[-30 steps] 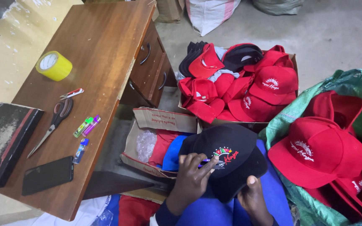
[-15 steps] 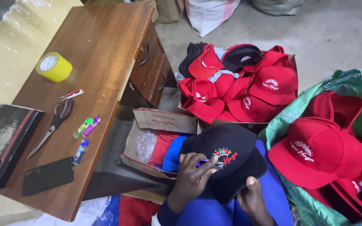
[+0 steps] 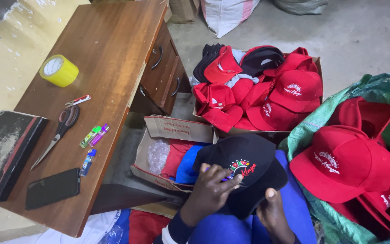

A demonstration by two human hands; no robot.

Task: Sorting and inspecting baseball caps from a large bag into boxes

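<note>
Black cap (image 3: 244,174) with a coloured embroidered badge on its front lies on the person's lap, over blue cloth, and both hands are on it. Left hand (image 3: 211,194) rests on the crown with fingers spread and bent, and something small and purple shows at its fingertips just beside the badge; what it is cannot be told. Right hand (image 3: 274,214) grips the peak from below, thumb on top. By the look of it, the step in hand is close work on the badge area, and any further move there would call for the peak to be held steady while the fingertips work. Ahead, a cardboard box (image 3: 258,90) is heaped with red caps and a few dark ones. A smaller open carton (image 3: 177,149) near the knees holds red and blue cloth and a clear plastic bag. To the right, a green sack (image 3: 375,95) holds more red caps. On the wooden counter (image 3: 109,54) lie a roll of yellow tape (image 3: 58,70), scissors (image 3: 57,134), some lighters and a phone (image 3: 53,188).
</note>
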